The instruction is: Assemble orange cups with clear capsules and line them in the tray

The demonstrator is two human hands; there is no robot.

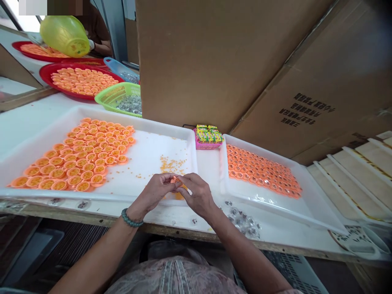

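Pinching an orange piece [177,180] above a white table [212,172]; tall cardboard [208,61] behind.

The cardboard [330,77] bears black Chinese characters [301,112], too unclear to read.

Orange cups [81,154]: smooth, perhaps plastic; matt cardboard [208,61]; table edge [94,219] of rough wood.
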